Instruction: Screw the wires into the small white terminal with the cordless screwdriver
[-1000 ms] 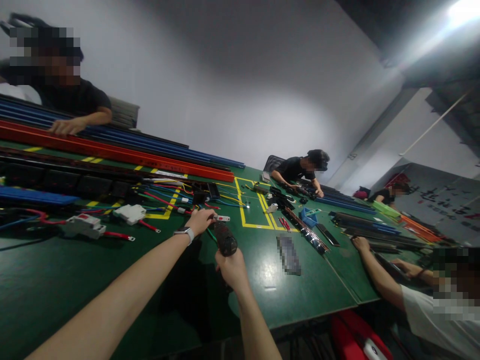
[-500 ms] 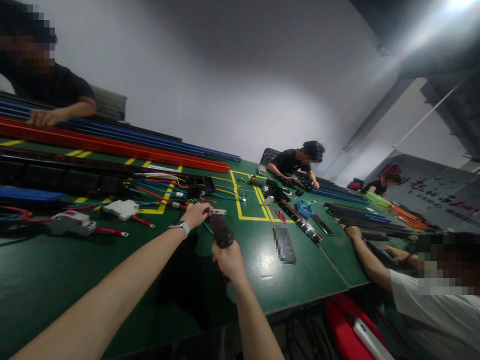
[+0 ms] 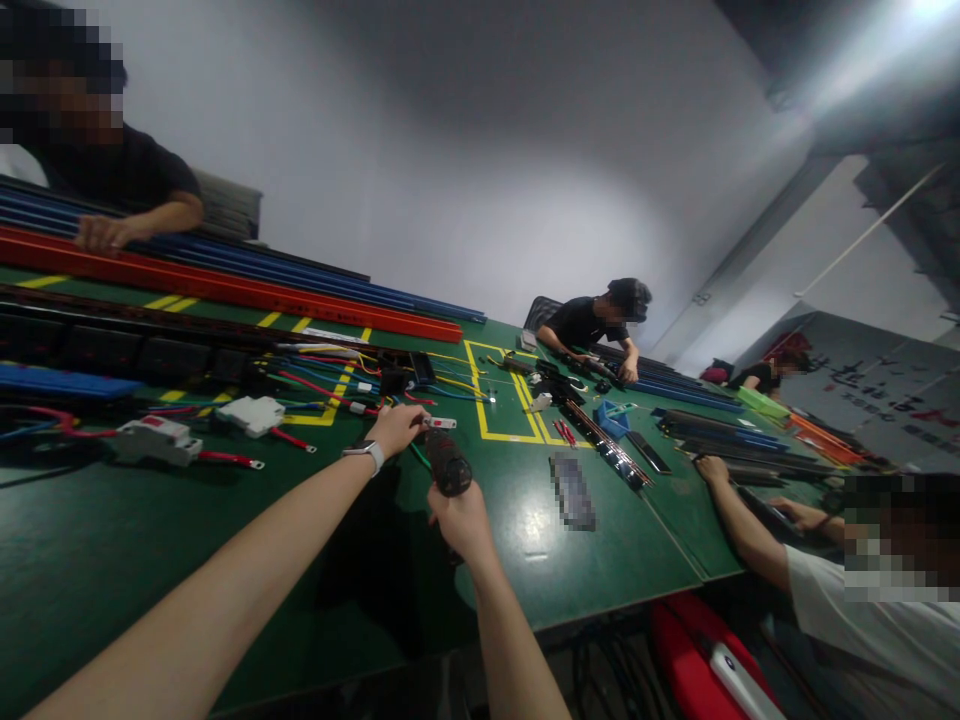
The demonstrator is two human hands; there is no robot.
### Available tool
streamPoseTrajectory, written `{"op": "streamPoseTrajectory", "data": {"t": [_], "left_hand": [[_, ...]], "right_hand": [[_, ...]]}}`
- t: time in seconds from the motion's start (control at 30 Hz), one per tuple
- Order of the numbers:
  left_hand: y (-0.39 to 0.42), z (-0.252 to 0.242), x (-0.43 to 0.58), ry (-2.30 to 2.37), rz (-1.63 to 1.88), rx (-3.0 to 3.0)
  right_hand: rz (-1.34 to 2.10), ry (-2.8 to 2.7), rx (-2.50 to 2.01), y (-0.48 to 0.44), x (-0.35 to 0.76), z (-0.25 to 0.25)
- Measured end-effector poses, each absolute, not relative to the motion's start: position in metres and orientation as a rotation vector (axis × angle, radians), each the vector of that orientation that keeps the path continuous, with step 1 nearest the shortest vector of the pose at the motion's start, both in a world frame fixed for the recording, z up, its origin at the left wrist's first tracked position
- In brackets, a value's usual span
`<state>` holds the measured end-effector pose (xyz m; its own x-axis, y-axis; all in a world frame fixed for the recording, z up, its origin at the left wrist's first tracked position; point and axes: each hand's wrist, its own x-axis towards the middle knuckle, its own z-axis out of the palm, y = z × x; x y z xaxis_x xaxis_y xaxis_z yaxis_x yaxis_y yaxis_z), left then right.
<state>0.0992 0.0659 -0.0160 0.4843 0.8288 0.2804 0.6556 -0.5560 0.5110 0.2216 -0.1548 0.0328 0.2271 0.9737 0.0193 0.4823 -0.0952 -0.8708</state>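
My right hand (image 3: 461, 518) is closed around the grip of a black power screwdriver (image 3: 448, 468), whose nose points away toward a small white part with a red mark (image 3: 441, 423). My left hand (image 3: 396, 428), with a white watch on the wrist, pinches that part on the green table (image 3: 112, 540). A green wire runs beneath the tool's nose.
White breakers with red wires (image 3: 157, 440) lie to the left, with loose coloured wires, black strips and long red (image 3: 225, 290) and blue rails behind. Yellow tape marks a square (image 3: 502, 400). Other people work at the far left, far end and right (image 3: 825, 580).
Only the view has shifted slightly. Both hands stay in place, with the tool at the small part.
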Motion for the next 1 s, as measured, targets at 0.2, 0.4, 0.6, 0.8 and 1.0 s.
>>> {"op": "streamPoseTrajectory", "data": {"t": [0.2, 0.4, 0.6, 0.8, 1.0], "left_hand": [[0.0678, -0.0178, 0.0999, 1.236, 0.719, 2.397], [0.0677, -0.0175, 0.1001, 1.22, 0.72, 2.404], [0.0678, -0.0187, 0.1019, 1.23, 0.729, 2.408], [0.0682, -0.0183, 0.1021, 1.225, 0.71, 2.404], [0.0695, -0.0188, 0.1038, 1.228, 0.69, 2.393]], "right_hand": [[0.749, -1.375, -1.708, -0.1549, 0.2206, 0.0333], [0.782, -1.339, -1.663, -0.1549, 0.2184, 0.0348], [0.772, -1.332, -1.619, -0.1556, 0.218, 0.0357], [0.771, -1.319, -1.631, -0.1565, 0.2171, 0.0373], [0.785, -1.275, -1.579, -0.1536, 0.2187, 0.0306]]}}
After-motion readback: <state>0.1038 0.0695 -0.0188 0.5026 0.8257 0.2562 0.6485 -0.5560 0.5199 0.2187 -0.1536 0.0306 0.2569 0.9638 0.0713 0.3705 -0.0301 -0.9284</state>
